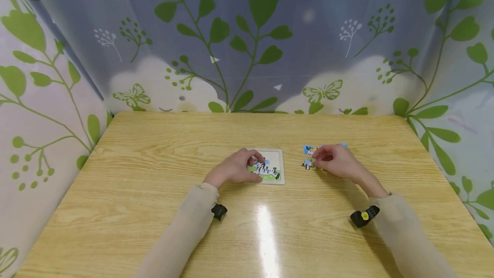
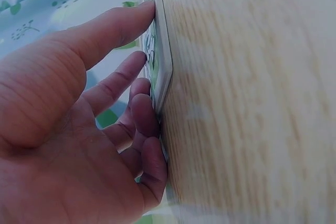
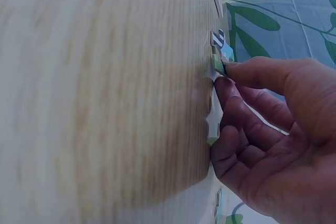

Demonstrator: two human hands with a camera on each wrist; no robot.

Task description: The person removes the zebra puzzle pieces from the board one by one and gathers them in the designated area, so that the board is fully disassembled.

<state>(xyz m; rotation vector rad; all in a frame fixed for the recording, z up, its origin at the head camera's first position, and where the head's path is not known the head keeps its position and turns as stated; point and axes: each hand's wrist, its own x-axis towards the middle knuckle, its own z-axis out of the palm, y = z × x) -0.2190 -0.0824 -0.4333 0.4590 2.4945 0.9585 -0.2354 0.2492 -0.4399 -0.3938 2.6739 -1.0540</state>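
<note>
White-rimmed puzzle tray (image 1: pixel 282 168) in the head view: flat on the wood table (image 1: pixel 154 226), L of the loose pcs. Zebra pic (image 1: pixel 272 172) fills the lower part; upper R is bare, so prob. mid-assembly. L hand (image 1: pixel 236 168) is over the tray's L side, thumb & index spread apart. R hand (image 1: pixel 339 163) is at a loose pc (image 1: pixel 307 164), R of the tray & apart from it; more pcs (image 1: pixel 307 149) lie just behind, partly hidden by the hand.

L wrist view: thumb straight, tip at the tray edge; index reaches onto the pic, other fingers bent by the edge. Nothing pinched AFAICT; looks like steadying.

R wrist view: thumb & index pinch the pc's edge, other fingers curled under. Can't tell if it's fully off the table.

Step in hand, IMO: picking the next pc. Next move prob. calls for lifting it clear of its neighbours, carrying it L to the bare area, turning it to match & pressing it flat, w/ L hand keeping the tray put.
</note>
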